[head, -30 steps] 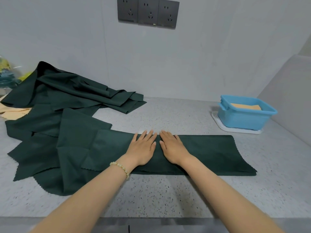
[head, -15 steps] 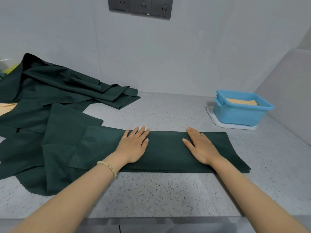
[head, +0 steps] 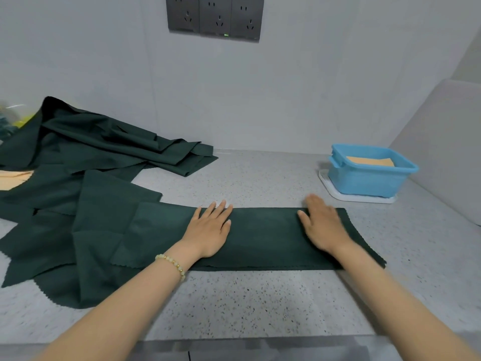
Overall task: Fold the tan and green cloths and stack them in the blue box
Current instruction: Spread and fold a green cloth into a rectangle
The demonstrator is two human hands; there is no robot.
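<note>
On my feed, a speckled grey stone countertop (head: 260, 308) runs back to a pale wall carrying a dark grey triple socket panel (head: 215, 18). At far left a rumpled heap of dark green cloths (head: 104, 144) spreads from the wall toward me, and a corner of loose tan cloth (head: 13, 178) peeks out at the left edge, partly buried under the green. At far right, near an angled grey side panel (head: 442, 152), the blue plastic box (head: 369, 178) stands on a white tray (head: 338, 195); a folded tan cloth (head: 369, 161) lies inside it. Bare counter separates the box from the hands.

The dark green cloth folded into a long strip (head: 265, 238) lies crosswise in front of me, its left end overlapping the spread green pieces. My left hand (head: 210, 230), a pale bead bracelet (head: 173, 264) at the wrist, lies palm-down around the strip's middle, fingers straight and slightly fanned. My right hand (head: 322, 225), somewhat blurred, presses flat near the strip's right end, fingers straight and reaching its far edge. Neither hand grips anything.
</note>
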